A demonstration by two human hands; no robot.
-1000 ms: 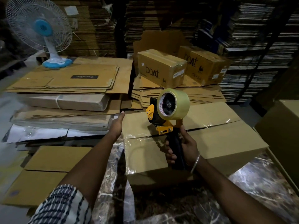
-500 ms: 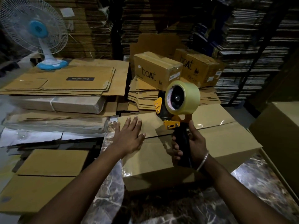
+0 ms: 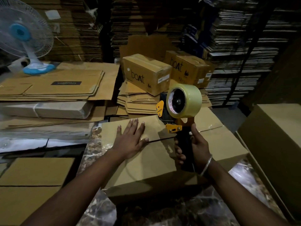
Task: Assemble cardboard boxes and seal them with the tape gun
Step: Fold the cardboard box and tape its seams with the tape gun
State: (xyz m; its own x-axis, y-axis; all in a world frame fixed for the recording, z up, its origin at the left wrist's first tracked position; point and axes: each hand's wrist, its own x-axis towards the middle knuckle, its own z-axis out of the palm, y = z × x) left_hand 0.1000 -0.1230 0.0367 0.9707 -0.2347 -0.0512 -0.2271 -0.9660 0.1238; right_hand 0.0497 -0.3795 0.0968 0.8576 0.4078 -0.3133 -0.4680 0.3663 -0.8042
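Two hands: left hand (image 3: pixel 130 141) flat, fingers straight, on the cardboard box (image 3: pixel 146 163); right hand (image 3: pixel 193 149) curled around the tape gun (image 3: pixel 177 111) handle.

A dim packing warehouse: tall stacks of flattened cardboard (image 3: pixel 78 35) fill the back, sealed cartons (image 3: pixel 146 72) sit on flat sheets (image 3: pixel 53 85), and a fan (image 3: pixel 24 38) stands by.
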